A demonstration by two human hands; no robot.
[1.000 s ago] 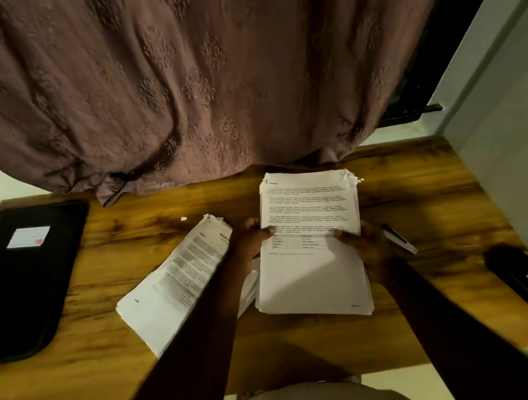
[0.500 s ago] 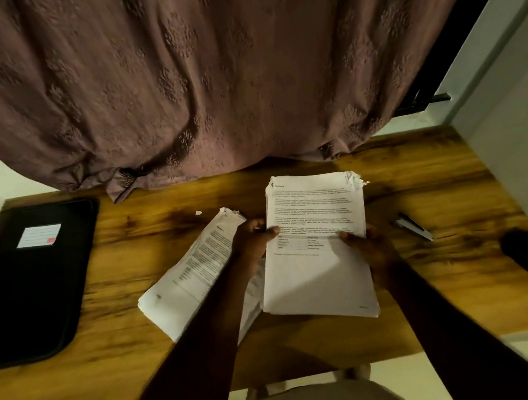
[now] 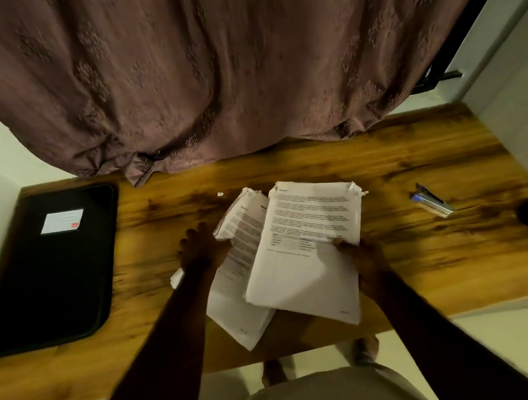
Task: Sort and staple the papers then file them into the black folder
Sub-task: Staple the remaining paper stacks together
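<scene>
Two paper stacks (image 3: 244, 236) overlap, right hand (image 3: 362, 255) pinching the upper stack's (image 3: 309, 224) right edge.

Glossy wood table (image 3: 385, 163), seemingly matt folder (image 3: 48, 278)

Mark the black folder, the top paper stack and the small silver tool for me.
black folder (image 3: 50, 295), head view, bare cover below its label.
top paper stack (image 3: 312, 223), head view, printed top sheet.
silver tool (image 3: 432, 202), head view, metal body.
</scene>
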